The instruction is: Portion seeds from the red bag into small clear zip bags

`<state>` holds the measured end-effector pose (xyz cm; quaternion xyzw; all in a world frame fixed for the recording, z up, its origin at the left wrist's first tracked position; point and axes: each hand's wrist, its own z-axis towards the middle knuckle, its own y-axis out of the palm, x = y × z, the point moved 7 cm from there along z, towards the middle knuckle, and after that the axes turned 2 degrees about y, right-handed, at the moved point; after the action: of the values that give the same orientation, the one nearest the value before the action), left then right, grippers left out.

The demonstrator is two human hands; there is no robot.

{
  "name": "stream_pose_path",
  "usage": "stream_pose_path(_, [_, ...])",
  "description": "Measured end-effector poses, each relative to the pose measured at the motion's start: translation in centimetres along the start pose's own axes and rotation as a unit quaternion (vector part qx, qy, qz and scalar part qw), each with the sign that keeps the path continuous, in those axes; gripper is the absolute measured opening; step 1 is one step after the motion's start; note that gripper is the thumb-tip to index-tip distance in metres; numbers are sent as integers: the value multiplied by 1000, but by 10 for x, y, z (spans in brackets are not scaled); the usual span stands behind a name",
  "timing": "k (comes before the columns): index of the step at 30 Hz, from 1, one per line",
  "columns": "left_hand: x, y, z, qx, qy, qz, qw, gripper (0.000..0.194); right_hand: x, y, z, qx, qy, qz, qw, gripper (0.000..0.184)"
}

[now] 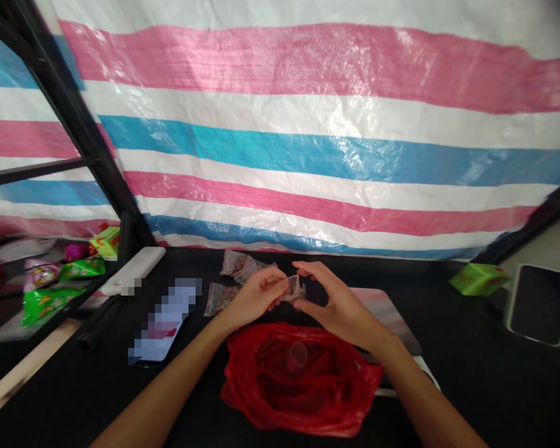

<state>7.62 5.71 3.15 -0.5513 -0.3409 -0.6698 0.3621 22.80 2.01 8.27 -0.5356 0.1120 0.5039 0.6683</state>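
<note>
My left hand (256,295) and my right hand (329,300) meet above the black table (401,323), pinching a small clear plastic piece (293,289) between their fingertips. Its exact shape is hard to tell. Beneath my hands lies a crumpled red plastic bag (303,398), with a small clear cup (297,356) resting on or inside it. Just left of my hands are small clear packets of brown material (221,298), and another pair (239,264) lies farther back.
A phone with a blurred screen (163,320) and a white power bank (135,267) lie to the left. A green box (478,279) and a dark tablet (539,305) are on the right. Colourful snack packets (49,305) sit on a lower shelf at left, before a striped tarpaulin (308,149).
</note>
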Motion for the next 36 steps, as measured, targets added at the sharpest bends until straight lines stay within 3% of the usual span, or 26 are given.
stream_pose_path(2, [-1,0,-1,7,-25,-25,999,38,0,-6,-1,-4,0,6,1000,66])
stream_pose_path(3, [-1,-1,-1,12,-31,-37,999,38,-2,-11,-1,3,-2,5,1000,61])
stream_pose_path(5, [-2,-5,-1,27,-35,-53,998,39,-11,-22,-2,13,-9,-8,1000,38])
stream_pose_path(7, [-4,-8,-1,44,-34,-56,997,40,-27,-25,-6,-21,-12,-36,999,14])
stream_pose_path(9, [-6,-10,0,49,-38,-48,997,39,-42,-11,-14,-112,-12,-76,991,7])
stream_pose_path(11, [-6,-9,0,44,-43,-37,997,38,-50,11,-26,-203,-5,-127,971,12])
stream_pose_path(13, [-5,-7,0,39,-47,-27,998,37,-50,29,-34,-242,7,-180,953,27])
stream_pose_path(16, [-2,-8,-1,53,-46,-15,997,37,-40,44,-37,-270,18,-215,938,25])
stream_pose_path(24, [-7,-15,0,63,-48,-22,997,37,-24,34,-34,-278,62,-212,935,26])
stream_pose_path(29, [-5,-19,0,72,-49,-21,996,36,-22,22,-33,-286,106,-92,948,19])
stream_pose_path(32, [-1,-19,0,72,-45,-19,996,35,-21,0,-20,-205,94,-24,974,25])
stream_pose_path(34, [1,-18,0,69,-44,-25,996,35,-13,-16,-11,-120,86,-32,988,28])
stream_pose_path(36, [1,-17,-1,63,-43,-35,997,35,1,-20,-9,-92,98,-65,989,28])
